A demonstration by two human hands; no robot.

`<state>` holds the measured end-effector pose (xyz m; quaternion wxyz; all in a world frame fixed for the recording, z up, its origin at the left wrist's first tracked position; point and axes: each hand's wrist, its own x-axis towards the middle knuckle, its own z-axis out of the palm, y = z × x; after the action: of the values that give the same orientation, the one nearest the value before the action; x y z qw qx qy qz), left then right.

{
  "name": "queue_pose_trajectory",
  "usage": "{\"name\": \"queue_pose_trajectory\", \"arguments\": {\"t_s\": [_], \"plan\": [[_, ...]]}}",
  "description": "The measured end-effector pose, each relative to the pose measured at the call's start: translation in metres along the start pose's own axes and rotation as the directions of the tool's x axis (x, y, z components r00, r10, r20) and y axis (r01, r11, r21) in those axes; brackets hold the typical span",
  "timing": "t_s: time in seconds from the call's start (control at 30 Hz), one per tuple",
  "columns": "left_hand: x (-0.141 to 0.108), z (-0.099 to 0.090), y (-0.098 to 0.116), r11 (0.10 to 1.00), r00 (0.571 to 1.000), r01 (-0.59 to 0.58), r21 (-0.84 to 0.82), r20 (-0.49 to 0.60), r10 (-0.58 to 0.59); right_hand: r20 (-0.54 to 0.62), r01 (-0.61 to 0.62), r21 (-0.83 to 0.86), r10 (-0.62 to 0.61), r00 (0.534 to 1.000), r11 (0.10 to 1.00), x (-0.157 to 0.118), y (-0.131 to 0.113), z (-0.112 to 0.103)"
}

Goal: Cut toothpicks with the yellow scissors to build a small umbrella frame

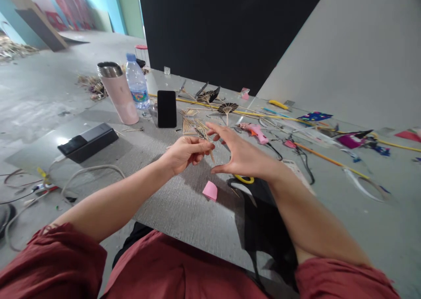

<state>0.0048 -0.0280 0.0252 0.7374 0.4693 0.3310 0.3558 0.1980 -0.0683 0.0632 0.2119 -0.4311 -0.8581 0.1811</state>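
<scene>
My left hand point(186, 153) is closed in a pinch on thin wooden sticks point(212, 156), whose ends stick out past the thumb; how many it holds is hard to make out. Beside it my right hand point(245, 153) is open, its thumb and fingers spread around the stick ends without clearly touching them. Just beyond both hands lies a pile of similar loose sticks point(188, 124). A pink piece of paper or foam point(210, 190) rests below the hands. Scissors with a yellow handle point(245, 179) lie partly hidden under my right hand, near black sheet material point(269, 222).
A black phone point(166, 109), a water bottle point(137, 84) and a pink tumbler point(118, 92) stand at the back left. A dark box-like device point(88, 142) with cables is at left. Small fan-shaped pieces point(227, 108), a pink glue gun point(255, 132) and long strips lie behind and right.
</scene>
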Motion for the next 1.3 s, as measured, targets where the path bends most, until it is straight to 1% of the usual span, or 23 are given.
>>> {"name": "queue_pose_trajectory", "arguments": {"t_s": [0.4, 0.67, 0.8, 1.07, 1.3], "plan": [[-0.0011, -0.0006, 0.0024, 0.999, 0.998, 0.043, -0.008, 0.041, -0.043, 0.014, -0.027, 0.046, 0.026, 1.0, 0.999, 0.0002, -0.0016, 0.0009], [-0.0031, -0.0009, 0.0025, 0.998, 0.996, 0.06, -0.011, 0.064, -0.059, 0.004, -0.009, 0.072, 0.009, 1.0, 0.997, 0.0001, -0.0012, 0.0001], [-0.0031, -0.002, 0.0022, 0.997, 0.995, 0.073, -0.009, 0.076, -0.072, 0.0, 0.003, 0.062, -0.003, 1.0, 0.998, -0.0004, -0.0011, -0.0001], [-0.0019, -0.0021, 0.0036, 0.996, 0.994, 0.093, -0.014, 0.055, -0.092, 0.005, -0.025, 0.037, 0.025, 1.0, 0.999, -0.0017, -0.0048, -0.0007], [-0.0024, -0.0015, 0.0017, 0.997, 0.996, 0.067, -0.027, 0.052, -0.066, -0.018, -0.025, 0.004, 0.025, 1.0, 1.0, -0.0001, -0.0062, -0.0014]]}}
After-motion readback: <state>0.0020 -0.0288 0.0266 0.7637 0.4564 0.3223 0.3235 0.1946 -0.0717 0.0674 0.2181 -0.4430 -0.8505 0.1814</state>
